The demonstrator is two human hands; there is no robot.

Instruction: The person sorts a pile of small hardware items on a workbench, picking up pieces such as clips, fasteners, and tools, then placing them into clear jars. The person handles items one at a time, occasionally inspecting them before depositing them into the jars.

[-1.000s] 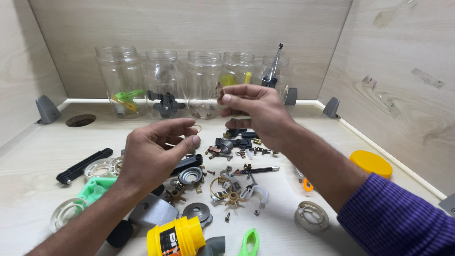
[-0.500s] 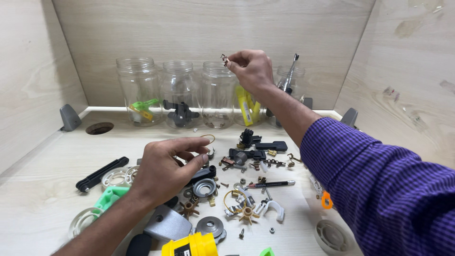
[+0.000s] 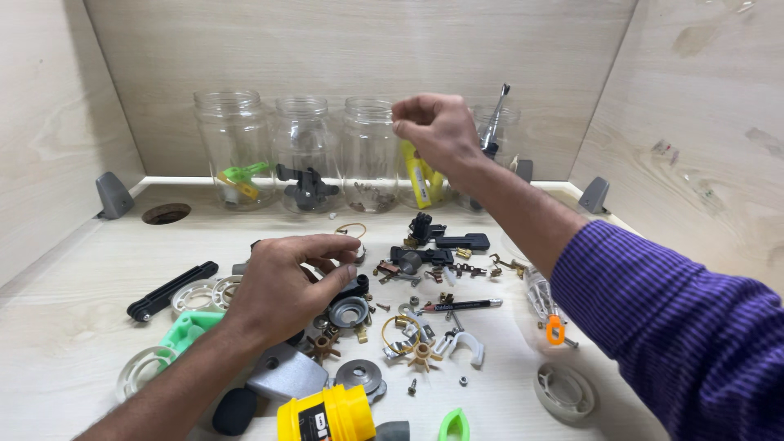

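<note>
My right hand (image 3: 437, 131) is raised over the row of clear glass jars, above the third jar (image 3: 369, 155), which has small metal bits at its bottom. Its fingertips are pinched together; I cannot see anything between them. My left hand (image 3: 286, 286) hovers low over a pile of small parts (image 3: 408, 327), fingers spread and bent, holding nothing I can see. A grey round cap (image 3: 349, 312) lies just by its fingertips.
Other jars hold green and yellow clips (image 3: 234, 175), a black part (image 3: 306, 184), a yellow piece (image 3: 418, 180) and a metal tool (image 3: 498, 114). A yellow-and-black cylinder (image 3: 327, 416), a black bar (image 3: 171, 290), clear rings (image 3: 196, 296) and a grey disc (image 3: 563, 392) lie about. Wooden walls enclose three sides.
My right hand rose from above the pile to the jars and shifted left over the third jar. My left hand stayed low over the parts, fingers uncurling a little.
</note>
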